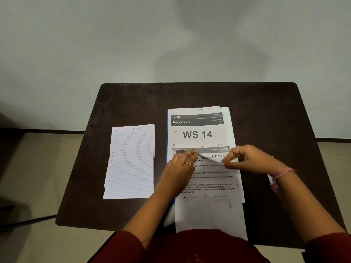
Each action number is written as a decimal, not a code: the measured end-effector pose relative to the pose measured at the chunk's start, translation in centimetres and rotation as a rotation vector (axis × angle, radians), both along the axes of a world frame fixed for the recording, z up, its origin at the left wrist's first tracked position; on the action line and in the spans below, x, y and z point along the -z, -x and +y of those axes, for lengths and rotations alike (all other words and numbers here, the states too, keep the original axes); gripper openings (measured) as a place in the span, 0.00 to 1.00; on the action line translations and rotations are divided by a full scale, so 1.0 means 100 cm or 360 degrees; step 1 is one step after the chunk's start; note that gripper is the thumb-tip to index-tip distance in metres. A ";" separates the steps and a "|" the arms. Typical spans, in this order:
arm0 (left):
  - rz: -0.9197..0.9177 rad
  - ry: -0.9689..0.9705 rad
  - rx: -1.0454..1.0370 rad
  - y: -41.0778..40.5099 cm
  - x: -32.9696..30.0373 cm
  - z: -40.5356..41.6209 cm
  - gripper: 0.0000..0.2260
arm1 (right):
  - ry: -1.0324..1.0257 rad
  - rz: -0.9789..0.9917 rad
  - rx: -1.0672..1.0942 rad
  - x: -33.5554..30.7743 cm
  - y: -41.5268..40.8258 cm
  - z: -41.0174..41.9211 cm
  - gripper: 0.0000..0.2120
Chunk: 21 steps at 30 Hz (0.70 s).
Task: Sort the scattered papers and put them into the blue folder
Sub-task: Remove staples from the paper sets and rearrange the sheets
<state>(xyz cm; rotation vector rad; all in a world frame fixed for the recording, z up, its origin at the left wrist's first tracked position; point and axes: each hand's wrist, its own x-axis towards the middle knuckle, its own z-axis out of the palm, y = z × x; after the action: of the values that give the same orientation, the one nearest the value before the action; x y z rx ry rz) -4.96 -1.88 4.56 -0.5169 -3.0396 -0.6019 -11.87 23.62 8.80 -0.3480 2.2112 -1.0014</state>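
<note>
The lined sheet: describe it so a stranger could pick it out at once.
On the dark table, look left of the printed stack under both hands. The lined sheet lies there alone, flat and untouched. Unlike its printed neighbours, such as the WS 14 page, it is ruled, handwritten and ragged along its left edge.

table (133, 103): dark matt wood | lined sheet (131, 162): paper, ragged edge

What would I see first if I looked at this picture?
First you'd see two hands in the middle: the left hand and the right hand are pinching the top edge of a printed page on a dark table. Just behind it lies a sheet with big letters "WS 14", with a blue folder edge peeking out beside it. On the left lies a stack of lined paper.
</note>
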 end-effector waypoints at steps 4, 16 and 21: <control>0.0130 0.0080 0.0066 0.000 -0.002 0.005 0.23 | 0.0365 -0.0439 0.0054 -0.014 0.002 0.005 0.04; 0.0070 0.0025 -0.0010 0.008 -0.004 0.019 0.27 | 0.0187 -0.0592 0.0074 0.016 0.035 -0.018 0.16; 0.0040 0.0051 0.0023 0.014 0.001 0.020 0.33 | 0.0062 -0.0664 0.0005 0.018 0.031 -0.028 0.26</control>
<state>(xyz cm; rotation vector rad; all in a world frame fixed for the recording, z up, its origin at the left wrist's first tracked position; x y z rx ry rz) -6.32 0.07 4.46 -0.5433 -3.0291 -0.5435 -14.96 20.85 7.01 -0.1358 1.8185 -1.0154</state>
